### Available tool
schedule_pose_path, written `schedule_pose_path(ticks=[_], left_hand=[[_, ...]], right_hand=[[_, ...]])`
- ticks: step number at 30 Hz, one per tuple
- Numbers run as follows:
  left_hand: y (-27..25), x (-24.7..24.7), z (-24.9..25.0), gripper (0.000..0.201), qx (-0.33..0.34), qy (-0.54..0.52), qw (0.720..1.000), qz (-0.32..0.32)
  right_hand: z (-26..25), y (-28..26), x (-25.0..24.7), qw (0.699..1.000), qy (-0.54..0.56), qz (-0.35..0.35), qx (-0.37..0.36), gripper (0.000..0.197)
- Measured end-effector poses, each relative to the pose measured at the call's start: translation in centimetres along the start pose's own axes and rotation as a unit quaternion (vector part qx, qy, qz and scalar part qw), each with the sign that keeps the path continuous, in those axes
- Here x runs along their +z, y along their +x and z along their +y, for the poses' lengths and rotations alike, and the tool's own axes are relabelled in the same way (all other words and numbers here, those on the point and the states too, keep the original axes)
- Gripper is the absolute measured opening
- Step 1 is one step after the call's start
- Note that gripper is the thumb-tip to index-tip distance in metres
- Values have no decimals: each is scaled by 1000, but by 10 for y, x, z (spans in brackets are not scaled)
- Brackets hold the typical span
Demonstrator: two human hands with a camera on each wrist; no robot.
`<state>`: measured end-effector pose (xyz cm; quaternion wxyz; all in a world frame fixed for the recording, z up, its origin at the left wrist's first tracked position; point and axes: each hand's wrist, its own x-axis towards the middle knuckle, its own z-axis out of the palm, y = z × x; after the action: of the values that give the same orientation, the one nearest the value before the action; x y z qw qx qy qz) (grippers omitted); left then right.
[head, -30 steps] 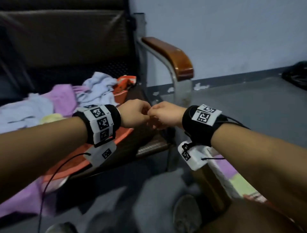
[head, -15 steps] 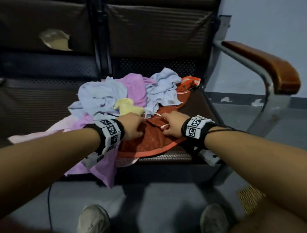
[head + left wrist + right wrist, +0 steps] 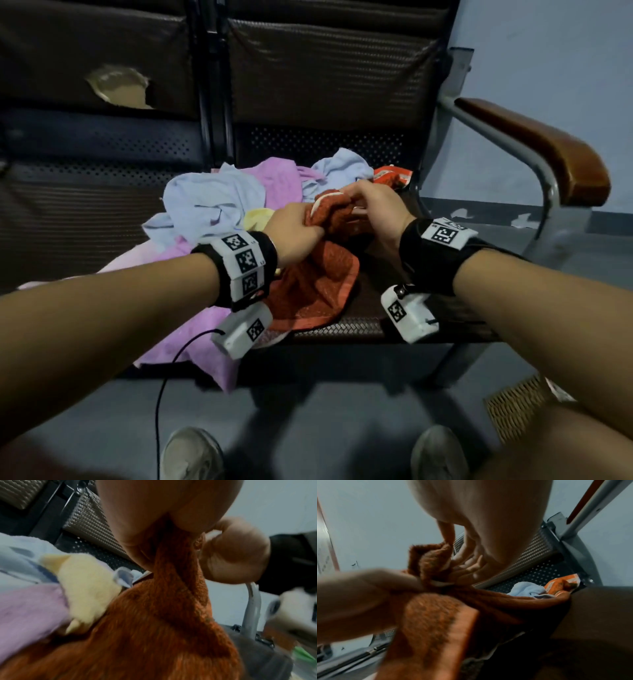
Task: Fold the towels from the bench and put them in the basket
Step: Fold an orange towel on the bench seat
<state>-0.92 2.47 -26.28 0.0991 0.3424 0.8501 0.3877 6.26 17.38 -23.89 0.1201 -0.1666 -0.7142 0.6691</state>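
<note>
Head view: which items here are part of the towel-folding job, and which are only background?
Part of the job:
- orange towel, gripped by left hand and right hand
- light blue towel
- pink towel
- yellow cloth
- bench
- basket, on the floor

Background:
- wooden armrest
- torn hole in backrest
- shoes

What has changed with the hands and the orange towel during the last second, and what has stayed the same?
Both hands came down from the air in front of the armrest to the bench. The left hand and right hand took hold of the orange towel and are lifting its bunched top off the seat; its lower part hangs. The blue towel, pink towel and yellow cloth stayed in the pile.
</note>
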Motion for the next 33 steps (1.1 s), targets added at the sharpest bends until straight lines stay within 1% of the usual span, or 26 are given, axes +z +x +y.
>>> schedule_pose_path(ticks=[1,2,3,4,5,6,8,10,11,12,13,14,15,16,17,18,19,22,24,25,26,27,28,30,31,33], left_hand=[[2,-6,8,11,-23,-53,998,-1],[4,-11,16,9,-29,-107,994,12],[1,-16,28,22,-31,-148,988,28],[1,-20,38,30,-20,-197,980,35],[-2,-23,49,27,-7,-245,969,25],[-4,-26,58,24,13,-287,958,12],[-8,-32,71,36,14,-327,945,4],[-5,-37,70,25,-10,-284,958,25],[-1,-39,64,18,-17,-234,971,41],[2,-41,60,11,-18,-169,984,55],[4,-42,57,20,-10,-94,993,63],[5,-42,55,45,14,-33,998,60],[6,-41,55,73,66,-3,997,43],[4,-37,57,94,119,8,993,5],[2,-33,59,103,154,12,987,-41],[-1,-27,61,101,164,19,983,-75],[0,-22,60,91,163,25,983,-84],[-1,-14,56,49,169,66,982,-52],[-2,-16,50,31,174,112,978,-26],[-2,-18,48,28,162,112,980,-15],[-2,-19,46,22,142,78,987,-12],[-3,-20,46,12,122,15,992,-13],[-5,-21,48,7,104,-55,993,-11],[-5,-21,50,11,84,-146,986,18],[-4,-23,51,13,76,-154,984,41],[-3,-29,47,21,55,-116,987,102]], right_hand=[[0,0,-7,1000,-9,19,-13,23],[1,0,-13,998,-58,16,-32,25],[4,-1,-19,989,-138,-10,-47,27],[7,-3,-24,971,-229,-44,-51,27],[11,-6,-26,948,-307,-77,-31,26],[14,-8,-28,930,-352,-106,-9,23],[17,-14,-30,904,-402,-145,2,17],[13,-21,-34,871,-475,-120,-37,17],[11,-21,-38,853,-511,-91,-63,25],[7,-22,-41,844,-527,-65,-81,34],[2,-24,-43,850,-517,-46,-92,40],[-4,-25,-43,861,-495,-34,-107,44],[-8,-25,-41,871,-473,-22,-132,44],[-13,-26,-38,874,-460,-11,-157,42],[-17,-28,-35,872,-457,-2,-175,39],[-21,-31,-32,870,-457,4,-187,34],[-23,-33,-30,870,-454,3,-193,31],[-21,-41,-35,891,-414,-44,-182,20],[-13,-40,-47,909,-390,-78,-122,22],[-8,-38,-53,914,-387,-91,-81,29],[-2,-37,-59,913,-391,-107,-41,36],[6,-35,-63,904,-407,-129,-13,39],[14,-34,-67,885,-442,-148,7,38],[26,-31,-70,830,-536,-154,25,35],[29,-28,-72,808,-572,-137,18,35],[22,-21,-73,794,-603,-78,-20,34]])
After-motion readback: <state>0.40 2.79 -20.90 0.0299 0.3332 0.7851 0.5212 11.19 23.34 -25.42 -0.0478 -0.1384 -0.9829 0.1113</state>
